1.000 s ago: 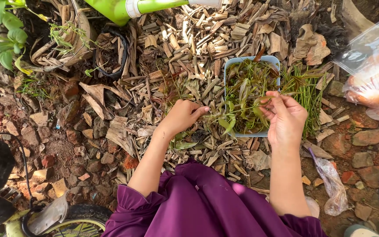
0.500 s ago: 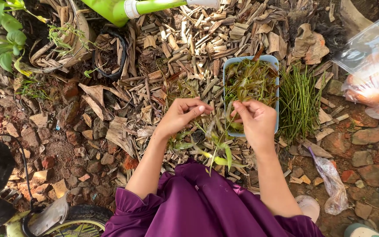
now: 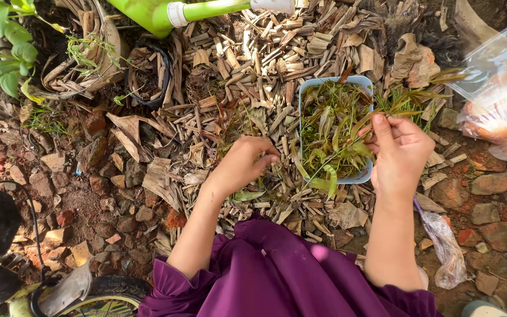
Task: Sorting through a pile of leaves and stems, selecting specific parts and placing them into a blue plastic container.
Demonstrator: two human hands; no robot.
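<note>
right hand (image 3: 402, 154) fingers clamped on leafy green stem (image 3: 347, 154) over blue tub (image 3: 336, 127) of greens; left hand (image 3: 242, 164) fingers curled together on dry leaf litter (image 3: 247, 64), left of tub

Left hand (image 3: 243, 163) curled loosely, fingers pointing toward three o'clock; right hand (image 3: 402, 154) raised, fingers pinched toward eleven o'clock

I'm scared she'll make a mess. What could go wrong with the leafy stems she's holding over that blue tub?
Leaves might drop past the blue tub onto the dry litter, since the right hand holds the leafy stems near its edge. The stems might also get mixed into the bare green stalks lying beside the tub.
</note>
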